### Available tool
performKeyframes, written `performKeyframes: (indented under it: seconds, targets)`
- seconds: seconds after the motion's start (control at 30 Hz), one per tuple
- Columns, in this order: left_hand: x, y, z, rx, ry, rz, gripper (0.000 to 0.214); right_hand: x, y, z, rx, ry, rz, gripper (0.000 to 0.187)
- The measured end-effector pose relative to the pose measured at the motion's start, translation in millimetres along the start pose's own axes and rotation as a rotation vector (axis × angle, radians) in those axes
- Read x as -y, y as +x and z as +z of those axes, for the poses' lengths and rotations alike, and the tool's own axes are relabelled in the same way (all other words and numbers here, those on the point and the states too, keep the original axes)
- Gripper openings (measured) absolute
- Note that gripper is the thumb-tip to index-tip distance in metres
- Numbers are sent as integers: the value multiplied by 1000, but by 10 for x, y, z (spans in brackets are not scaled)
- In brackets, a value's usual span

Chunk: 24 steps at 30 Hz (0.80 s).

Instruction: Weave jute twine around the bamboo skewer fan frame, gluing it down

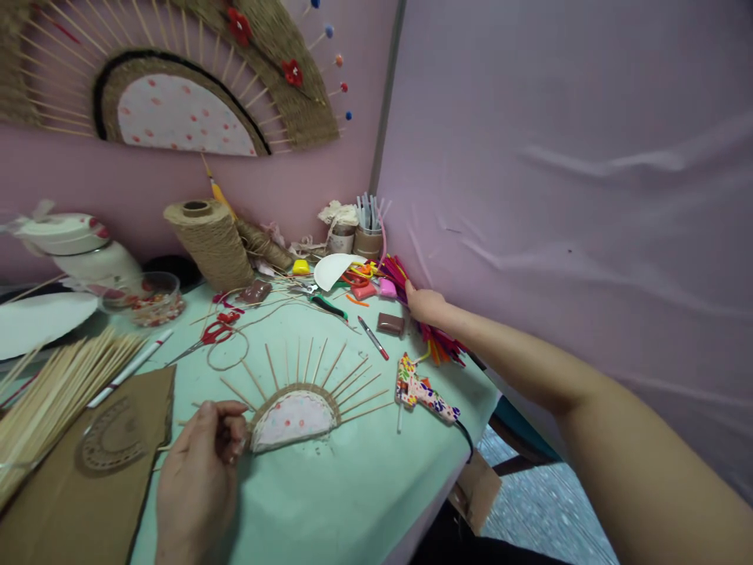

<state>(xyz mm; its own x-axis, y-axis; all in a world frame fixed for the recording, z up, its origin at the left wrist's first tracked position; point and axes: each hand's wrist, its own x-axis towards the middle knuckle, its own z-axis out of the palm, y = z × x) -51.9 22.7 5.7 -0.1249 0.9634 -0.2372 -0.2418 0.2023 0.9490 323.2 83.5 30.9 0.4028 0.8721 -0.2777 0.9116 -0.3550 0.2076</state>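
A small half-round craft piece [294, 416], white dotted fabric edged with jute and ringed by thin wooden sticks, lies on the pale green table [329, 494]. My left hand [200, 479] pinches its left corner, fingers closed. My right hand [424, 304] reaches to the far right side of the table, fingers curled on a bundle of red, pink and orange strips [438, 337] against the wall cloth. A flower-patterned glue gun [423, 392] lies between the two hands.
A jute twine spool [212, 243], red scissors [212, 333], a red pen [373, 337], a brown block [390, 323], a bowl of beads [150, 298], a stick bundle [52, 392] and cardboard [88, 479] crowd the table. A large finished fan [176, 78] hangs on the wall.
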Motion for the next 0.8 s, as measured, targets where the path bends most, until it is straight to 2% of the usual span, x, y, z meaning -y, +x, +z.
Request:
performKeyframes:
  seconds: [0.07,0.23,0.3,0.4,0.5,0.57,0.63,0.7,0.8]
  targets:
    - [6,-2,1,10,-3,12,30,-85,-12,-75,-34,10,0,71]
    - [5,-12,10,36,-14,27,31,-370,-67,-612,-202,-8,16,51]
    - [-2,-17,18,29,-18,24,32,-394,-96,-728,-236,-21,36,46]
    - [-11,-26,24,18,-23,6,31,-288,-133,-630,-255,-39,54,42]
    - [-2,-27,14,19,-29,5,31,-118,-169,-329,-239,-63,41,44]
    - [17,-19,-2,18,-33,9,34,-42,-186,-147,-180,-81,6,41]
    - [38,-7,-21,14,-34,1,37,-19,-183,-64,-98,-101,-49,35]
    - [56,5,-39,7,-36,-13,40,-34,-158,-112,-35,-124,-105,31]
    - [75,17,-59,2,-34,-33,44,-33,-90,-376,-29,-149,-172,28]
